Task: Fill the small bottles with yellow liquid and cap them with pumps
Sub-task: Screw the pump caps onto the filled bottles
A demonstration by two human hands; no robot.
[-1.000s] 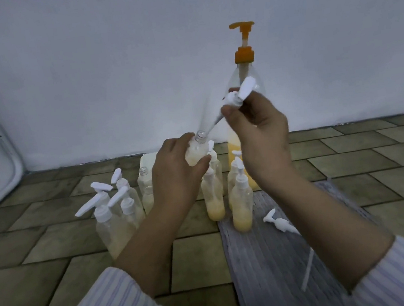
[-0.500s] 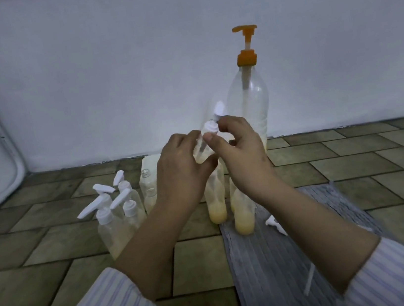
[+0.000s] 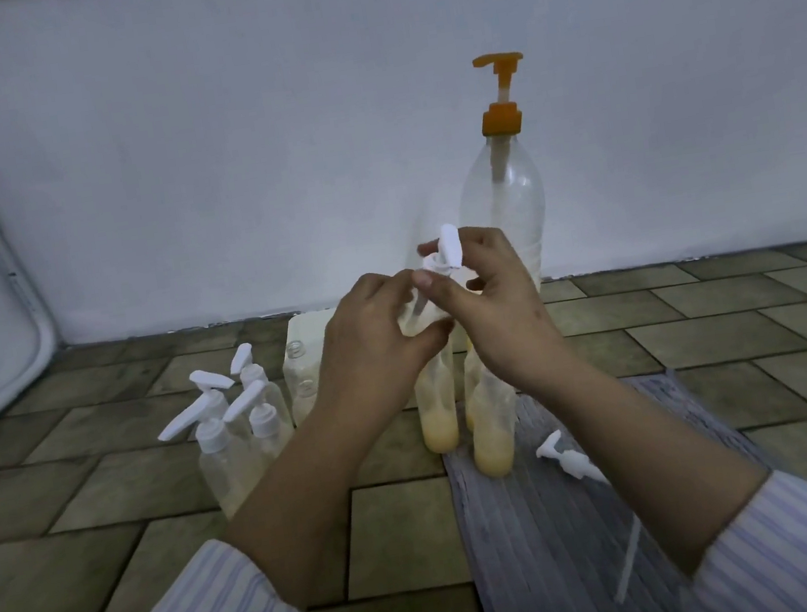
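Note:
My left hand (image 3: 374, 335) grips a small clear bottle (image 3: 418, 316) held up over the floor, most of it hidden by my fingers. My right hand (image 3: 494, 303) pinches a white pump cap (image 3: 446, 255) that sits on the bottle's neck, its tube down inside. Behind stands the tall dispenser bottle (image 3: 505, 198) with an orange pump. Small bottles with yellow liquid (image 3: 491, 428) stand below my hands. A loose white pump (image 3: 565, 457) lies on the grey mat (image 3: 554, 544).
At the left stands a cluster of small capped bottles (image 3: 232, 433) with white pumps, and an uncapped clear bottle (image 3: 301, 372) behind them. A white block (image 3: 306, 327) sits near the wall. Brown floor tiles spread all round.
My right hand brought the white pump down from up high and set it on the bottle's neck, tube inside. The left hand kept hold of the bottle.

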